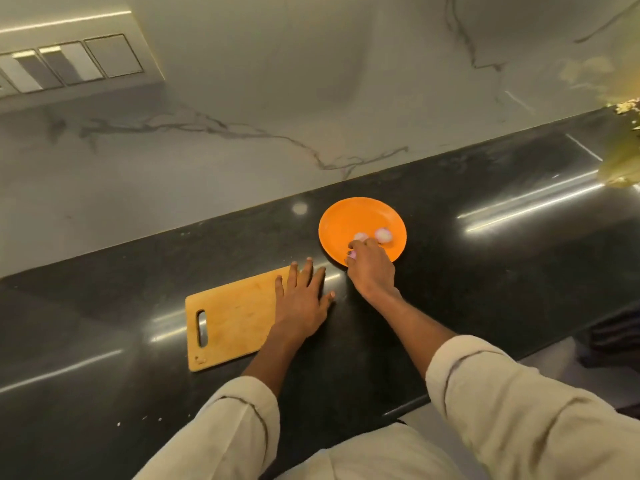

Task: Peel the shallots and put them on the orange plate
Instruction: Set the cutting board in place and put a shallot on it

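Right hand [371,268], fingers curled, reaches over the round orange plate [343,216], seemingly pinching a pale peeled shallot [360,237] beside another [383,234], left hand [302,296] flat across wooden cutting board [228,317] and black counter [485,271]; we judge plating nearly finished, no unpeeled shallots visible.

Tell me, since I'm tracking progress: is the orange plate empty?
Not empty: two peeled shallots lie on the orange plate, by the right hand.
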